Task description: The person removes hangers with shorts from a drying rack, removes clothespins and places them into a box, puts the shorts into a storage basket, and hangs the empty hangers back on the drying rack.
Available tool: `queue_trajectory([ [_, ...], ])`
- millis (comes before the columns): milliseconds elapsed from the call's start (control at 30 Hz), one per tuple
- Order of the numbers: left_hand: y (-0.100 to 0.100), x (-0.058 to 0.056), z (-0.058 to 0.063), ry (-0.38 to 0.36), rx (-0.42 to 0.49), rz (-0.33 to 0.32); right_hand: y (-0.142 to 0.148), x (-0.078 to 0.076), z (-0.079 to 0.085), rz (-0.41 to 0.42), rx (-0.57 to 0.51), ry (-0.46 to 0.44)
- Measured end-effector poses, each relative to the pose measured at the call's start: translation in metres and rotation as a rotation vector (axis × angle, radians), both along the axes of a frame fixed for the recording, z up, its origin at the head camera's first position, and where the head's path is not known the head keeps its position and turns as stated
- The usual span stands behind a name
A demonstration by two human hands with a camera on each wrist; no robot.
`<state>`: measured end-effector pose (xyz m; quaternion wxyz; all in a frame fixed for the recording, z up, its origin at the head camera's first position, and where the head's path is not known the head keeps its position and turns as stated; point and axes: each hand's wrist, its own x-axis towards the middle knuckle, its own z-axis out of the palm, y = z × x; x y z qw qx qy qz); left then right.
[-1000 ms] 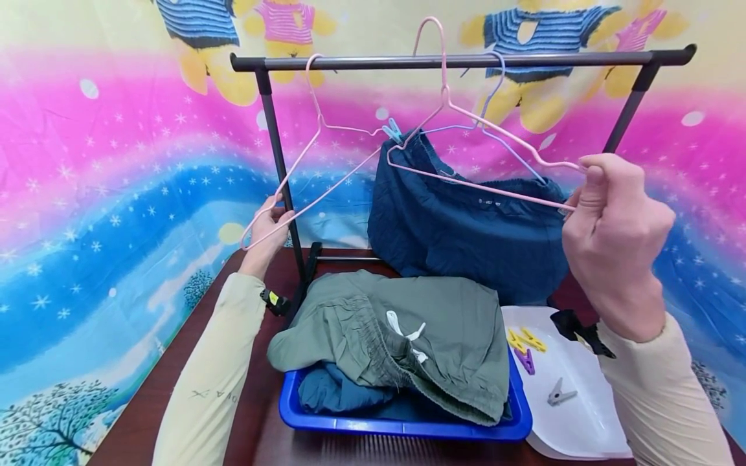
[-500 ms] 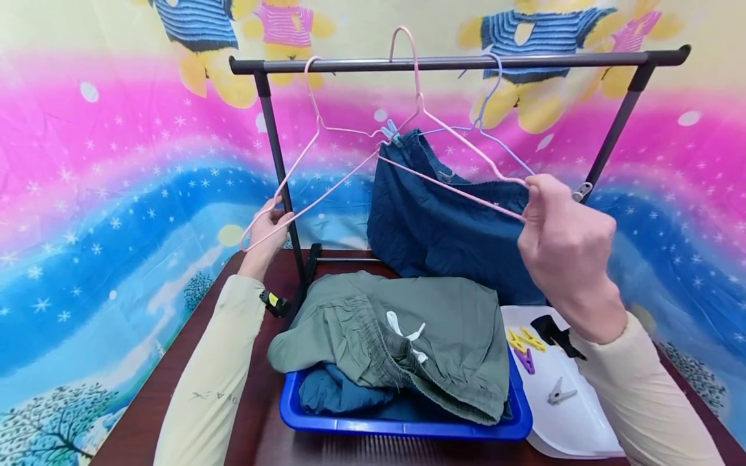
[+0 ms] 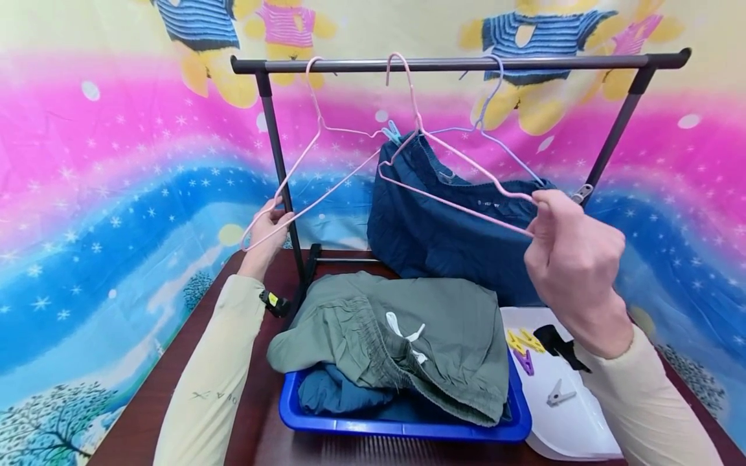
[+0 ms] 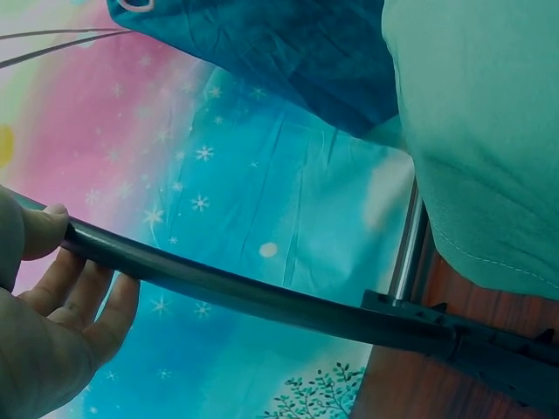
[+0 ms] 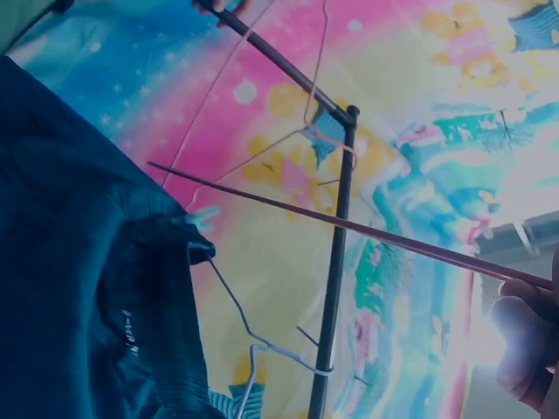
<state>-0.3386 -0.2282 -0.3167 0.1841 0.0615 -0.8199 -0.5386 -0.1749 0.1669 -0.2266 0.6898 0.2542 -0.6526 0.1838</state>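
My right hand (image 3: 574,262) pinches a pink wire hanger (image 3: 454,205) by its right end. Its hook overlaps the rack's top rail; whether they touch I cannot tell. From the right wrist, that hanger (image 5: 393,237) appears edge-on as a thin bar. My left hand (image 3: 265,236) holds the rack's left post (image 4: 201,281), thumb and fingers around it. Another pink hanger (image 3: 297,162) hangs from the rail before that hand. Behind the held hanger, navy pants (image 3: 454,239) hang from a lavender hanger (image 3: 479,123) with a light blue clothespin (image 3: 392,133) and a grey clothespin (image 3: 583,193).
A blue basket (image 3: 402,427) stands in front of the rack, with grey-green pants (image 3: 449,317) on top, their white drawstring showing, and dark blue cloth below. To its right, a white tray (image 3: 577,437) bears yellow clothespins (image 3: 527,340), a purple clothespin (image 3: 524,361) and a grey clothespin (image 3: 561,393).
My right hand first carried the pink hanger leftward, then lowered it slightly, bringing its hook from above the rail down to rail height. The left hand has stayed on the post.
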Motion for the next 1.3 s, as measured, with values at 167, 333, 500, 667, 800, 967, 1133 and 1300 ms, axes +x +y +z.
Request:
queue_trajectory([
  [167, 0.0, -0.001, -0.001, -0.014, -0.005, 0.001, 0.001, -0.007, 0.008, -0.016, -0.02, -0.041],
  [333, 0.002, -0.001, 0.0, -0.044, 0.013, -0.001, 0.0, -0.01, 0.012, -0.003, -0.073, -0.076],
  [500, 0.002, -0.002, 0.001, -0.023, 0.023, 0.019, -0.002, -0.013, 0.02, -0.002, -0.108, -0.105],
  [667, 0.002, -0.003, 0.001, -0.021, 0.02, 0.019, -0.003, -0.018, 0.02, -0.053, -0.064, -0.125],
  [800, 0.002, -0.002, 0.001, -0.04, 0.02, 0.022, -0.005, -0.024, 0.013, -0.113, 0.029, -0.117],
  [967, 0.002, -0.001, 0.0, -0.055, 0.027, 0.023, -0.011, -0.026, 0.003, -0.163, 0.101, -0.105],
  [1133, 0.001, 0.001, 0.0, -0.068, 0.029, 0.023, -0.017, -0.022, -0.006, -0.202, 0.206, -0.162],
  [1300, 0.001, 0.012, 0.003, -0.053, -0.012, 0.011, -0.021, -0.018, -0.017, -0.14, 0.301, -0.252],
])
